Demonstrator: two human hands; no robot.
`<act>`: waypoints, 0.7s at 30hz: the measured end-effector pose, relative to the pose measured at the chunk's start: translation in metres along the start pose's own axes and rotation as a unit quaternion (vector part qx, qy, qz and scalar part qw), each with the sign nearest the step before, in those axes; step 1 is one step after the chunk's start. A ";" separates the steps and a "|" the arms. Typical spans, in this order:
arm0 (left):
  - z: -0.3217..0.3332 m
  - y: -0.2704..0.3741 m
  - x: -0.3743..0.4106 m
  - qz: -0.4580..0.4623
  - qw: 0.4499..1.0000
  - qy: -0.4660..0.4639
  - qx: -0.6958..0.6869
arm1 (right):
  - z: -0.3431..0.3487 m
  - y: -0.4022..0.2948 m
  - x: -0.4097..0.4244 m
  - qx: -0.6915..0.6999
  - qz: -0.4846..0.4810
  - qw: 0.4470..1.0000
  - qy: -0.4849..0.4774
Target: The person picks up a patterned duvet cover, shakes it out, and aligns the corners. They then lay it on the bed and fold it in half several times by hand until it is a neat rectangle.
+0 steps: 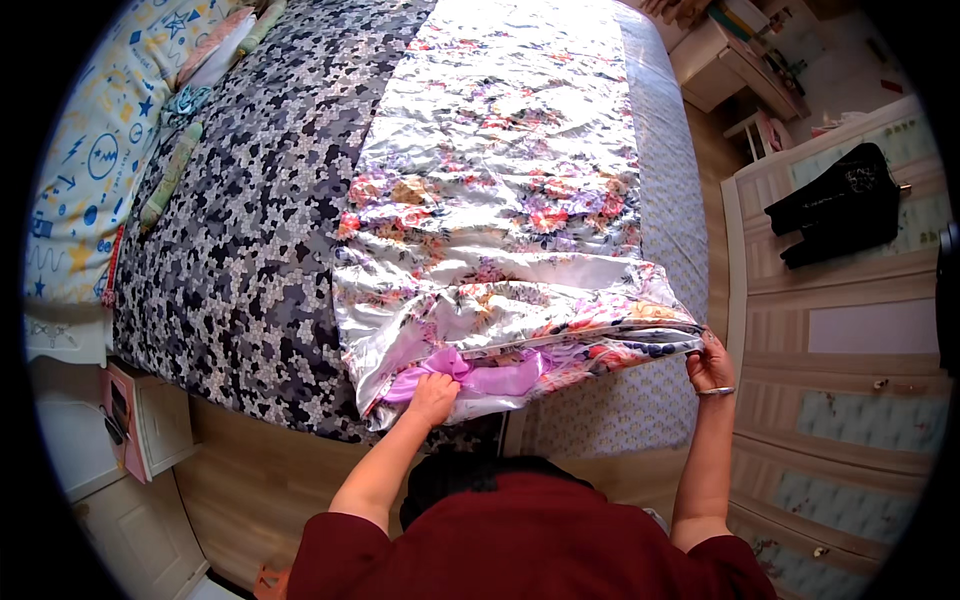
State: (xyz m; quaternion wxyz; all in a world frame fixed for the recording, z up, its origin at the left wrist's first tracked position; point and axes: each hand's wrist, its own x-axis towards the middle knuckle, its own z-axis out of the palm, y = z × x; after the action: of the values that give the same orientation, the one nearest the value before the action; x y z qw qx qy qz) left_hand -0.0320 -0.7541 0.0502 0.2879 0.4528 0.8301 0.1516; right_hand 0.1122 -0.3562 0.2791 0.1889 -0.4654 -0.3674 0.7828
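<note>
A white floral satin quilt cover (487,195) lies lengthwise over the bed, its near end gathered in folds. Along that end the cover gapes, and a shiny lilac fabric (510,376) shows inside. My left hand (435,399) grips the lilac fabric at the left part of the opening; its fingertips are partly hidden in the cloth. At the right, my right hand (711,366) pinches the corner of the cover, lifted a little off the bed. A bracelet (715,391) circles my right wrist.
A grey camouflage-patterned bedspread (255,225) covers the left of the bed, with a green bolster-like roll (171,178) on it. Pale patterned bedding (675,187) runs along the right. Wardrobe doors (847,420) with a hanging black garment (840,206) stand right; a nightstand (161,420) stands left.
</note>
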 end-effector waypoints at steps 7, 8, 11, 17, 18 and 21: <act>0.000 -0.046 0.023 -0.270 0.926 -0.207 -0.166 | -0.006 0.002 0.001 0.001 -0.004 1.000 0.006; -0.004 -0.054 0.020 -0.294 0.920 -0.194 -0.171 | -0.007 0.003 0.001 0.006 -0.009 1.000 0.013; 0.005 -0.085 0.004 -0.325 0.922 -0.092 -0.187 | -0.005 -0.001 0.000 0.003 -0.011 1.000 0.008; -0.032 -0.076 -0.039 -0.375 0.913 0.161 -0.016 | -0.018 0.000 0.006 0.037 -0.010 0.999 0.010; -0.035 -0.085 -0.047 -0.368 0.910 0.187 -0.023 | -0.019 -0.001 0.009 0.036 -0.016 0.999 0.013; -0.060 -0.110 -0.067 -0.343 0.890 0.288 -0.087 | -0.027 -0.007 0.016 0.036 -0.033 0.999 0.016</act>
State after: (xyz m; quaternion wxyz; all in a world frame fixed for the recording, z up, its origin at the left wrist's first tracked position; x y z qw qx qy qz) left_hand -0.1132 -0.8691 0.0637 0.1090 0.0492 0.9637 0.2385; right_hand 0.1275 -0.3307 0.2676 0.2370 -0.4587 -0.3512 0.7810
